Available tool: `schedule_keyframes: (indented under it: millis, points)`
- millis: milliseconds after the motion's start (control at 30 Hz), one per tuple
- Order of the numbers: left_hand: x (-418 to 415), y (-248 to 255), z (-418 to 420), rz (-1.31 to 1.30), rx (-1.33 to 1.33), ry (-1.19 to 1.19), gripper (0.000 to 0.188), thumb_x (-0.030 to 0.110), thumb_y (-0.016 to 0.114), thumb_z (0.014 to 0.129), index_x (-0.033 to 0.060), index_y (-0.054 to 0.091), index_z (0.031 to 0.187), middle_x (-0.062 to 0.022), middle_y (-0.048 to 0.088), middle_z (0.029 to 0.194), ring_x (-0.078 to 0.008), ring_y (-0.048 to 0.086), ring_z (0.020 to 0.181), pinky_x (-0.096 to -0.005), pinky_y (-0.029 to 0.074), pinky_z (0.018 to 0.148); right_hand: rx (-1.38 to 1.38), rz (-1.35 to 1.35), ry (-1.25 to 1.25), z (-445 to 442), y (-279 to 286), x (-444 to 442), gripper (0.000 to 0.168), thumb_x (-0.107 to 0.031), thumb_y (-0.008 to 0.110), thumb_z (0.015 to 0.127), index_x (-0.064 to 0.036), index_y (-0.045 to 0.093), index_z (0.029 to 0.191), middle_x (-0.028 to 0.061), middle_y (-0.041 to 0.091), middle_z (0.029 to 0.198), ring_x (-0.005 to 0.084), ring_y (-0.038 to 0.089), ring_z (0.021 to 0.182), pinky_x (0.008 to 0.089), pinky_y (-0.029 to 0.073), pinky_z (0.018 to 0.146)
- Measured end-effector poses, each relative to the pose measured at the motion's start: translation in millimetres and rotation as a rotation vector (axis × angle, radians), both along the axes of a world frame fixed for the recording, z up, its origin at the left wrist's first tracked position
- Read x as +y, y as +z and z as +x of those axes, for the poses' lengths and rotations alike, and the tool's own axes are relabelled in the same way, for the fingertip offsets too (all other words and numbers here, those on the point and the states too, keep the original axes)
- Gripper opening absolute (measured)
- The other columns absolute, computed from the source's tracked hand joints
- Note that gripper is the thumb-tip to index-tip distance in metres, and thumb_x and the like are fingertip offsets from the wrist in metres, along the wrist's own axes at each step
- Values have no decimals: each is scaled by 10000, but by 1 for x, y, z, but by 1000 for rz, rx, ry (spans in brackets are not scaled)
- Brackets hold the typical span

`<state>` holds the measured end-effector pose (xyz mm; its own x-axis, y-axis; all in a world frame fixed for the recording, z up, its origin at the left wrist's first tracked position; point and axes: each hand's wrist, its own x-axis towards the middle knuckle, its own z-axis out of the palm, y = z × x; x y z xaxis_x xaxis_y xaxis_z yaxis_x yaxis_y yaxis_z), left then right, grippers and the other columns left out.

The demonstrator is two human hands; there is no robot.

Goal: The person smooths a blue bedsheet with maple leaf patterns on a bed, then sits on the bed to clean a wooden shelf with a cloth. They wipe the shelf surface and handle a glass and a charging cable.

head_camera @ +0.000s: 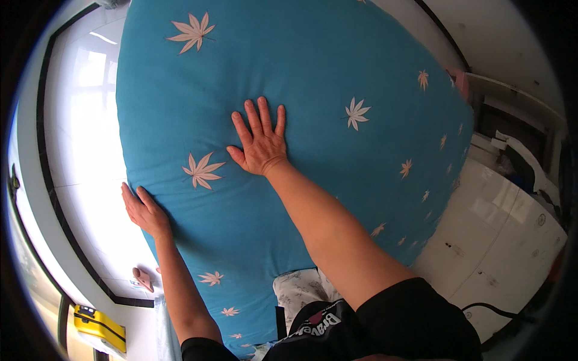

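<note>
A teal bed cover (298,58) printed with pale maple-like leaves spreads over a bed in front of me. My right hand (262,144) lies flat on it, palm down with the fingers spread, near its middle. At the cover's left edge rests my left hand (146,214), its fingers reaching along and over the side, holding nothing that I can see. A large printed leaf (202,170) shows between the two hands. Shallow creases run through the fabric around them. Close to my body, a white patterned cloth (298,286) is partly hidden by my shirt and right arm.
Glossy white floor tiles (81,135) run along the bed's left side, with a pink slipper (142,279) on them. A yellow case (100,328) stands at lower left. On the right are patterned floor tiles (487,234), a dark cable (494,310) and a shelf unit (515,104).
</note>
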<state>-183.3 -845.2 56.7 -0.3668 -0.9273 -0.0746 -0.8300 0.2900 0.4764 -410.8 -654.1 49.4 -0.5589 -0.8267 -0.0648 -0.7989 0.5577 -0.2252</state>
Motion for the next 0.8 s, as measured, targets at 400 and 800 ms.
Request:
schedule_keyframes:
  millis: [400,800]
  points:
    - [32,-2,-137,-213,-193,168,522,490,280,956,228,394,1393,-54,310,1481,-237,227,1376,-436,99,1108,-11,-129,-11,-1,-2,0,717,-509,522,824,-146,318,1408,167,207,1492,381,114,1394,658,41,1054]
    - [17,-28,-124,-380,-449,-16,583,469,242,957,153,255,1446,-133,253,1482,-314,179,1380,-488,108,1106,-194,-412,72,-19,32,43,657,-323,730,706,-173,486,1297,100,396,1403,308,296,1347,596,163,1065]
